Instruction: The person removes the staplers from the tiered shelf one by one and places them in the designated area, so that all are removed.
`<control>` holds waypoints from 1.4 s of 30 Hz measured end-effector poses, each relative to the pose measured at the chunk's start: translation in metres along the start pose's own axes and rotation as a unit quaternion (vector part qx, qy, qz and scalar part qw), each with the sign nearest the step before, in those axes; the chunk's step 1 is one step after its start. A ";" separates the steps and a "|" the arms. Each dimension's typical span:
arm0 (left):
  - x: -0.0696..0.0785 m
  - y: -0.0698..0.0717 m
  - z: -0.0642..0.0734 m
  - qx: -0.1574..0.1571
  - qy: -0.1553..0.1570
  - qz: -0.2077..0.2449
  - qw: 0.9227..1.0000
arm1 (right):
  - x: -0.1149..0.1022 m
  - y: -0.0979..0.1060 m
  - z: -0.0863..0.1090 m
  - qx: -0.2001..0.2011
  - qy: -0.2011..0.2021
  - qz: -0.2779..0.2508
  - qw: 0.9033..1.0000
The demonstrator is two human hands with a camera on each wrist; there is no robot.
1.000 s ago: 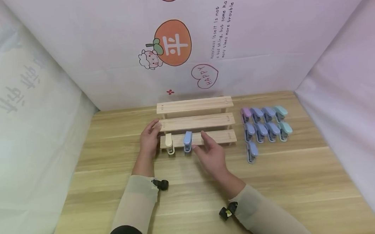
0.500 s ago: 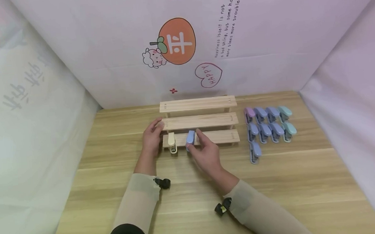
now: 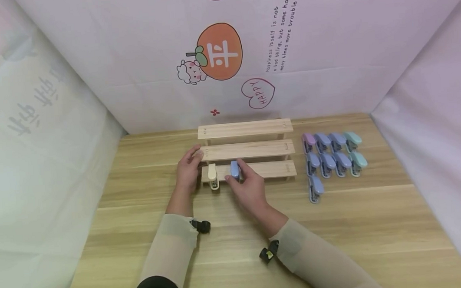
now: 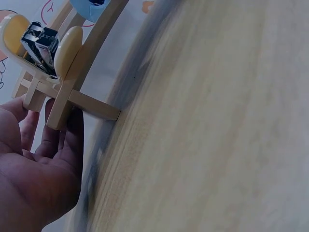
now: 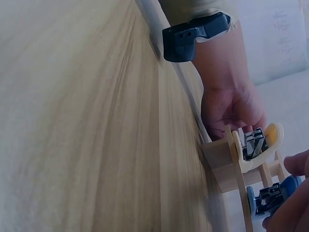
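Note:
A three-tier wooden rack stands near the back wall. My left hand holds its left end; in the left wrist view the fingers curl behind the wooden frame. On the lowest tier sits a cream stapler, its front end jutting past the tier's edge. To its right is a blue stapler, pinched between the thumb and index finger of my right hand. The right wrist view shows the blue stapler beside the cream one, partly covered by my fingers.
Right of the rack, several staplers stand in rows on the wooden table: a pink one, two mint ones and several blue-purple ones. A printed white cloth hangs behind, with plain cloth at both sides.
My right hand has moved left from beside the blue stapler and now pinches it; the stapler has turned straighter and shifted back slightly. My left hand stays at the rack. The head view has shifted slightly.

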State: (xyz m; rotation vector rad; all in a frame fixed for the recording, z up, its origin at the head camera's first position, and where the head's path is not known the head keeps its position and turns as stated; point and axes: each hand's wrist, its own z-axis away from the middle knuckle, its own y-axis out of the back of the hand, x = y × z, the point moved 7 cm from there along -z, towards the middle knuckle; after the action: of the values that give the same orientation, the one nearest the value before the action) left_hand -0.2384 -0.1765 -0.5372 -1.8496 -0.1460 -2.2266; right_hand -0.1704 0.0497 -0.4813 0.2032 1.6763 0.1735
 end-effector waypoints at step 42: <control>-0.001 -0.001 -0.001 -0.005 0.008 0.002 1.000 | 0.010 0.039 0.011 0.034 -0.028 -0.005 0.999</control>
State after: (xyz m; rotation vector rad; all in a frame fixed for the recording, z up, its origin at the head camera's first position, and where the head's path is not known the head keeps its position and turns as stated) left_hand -0.2391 -0.1755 -0.5381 -1.8342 -0.1289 -2.2440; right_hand -0.1598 0.0901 -0.4834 0.2488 1.6282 0.1025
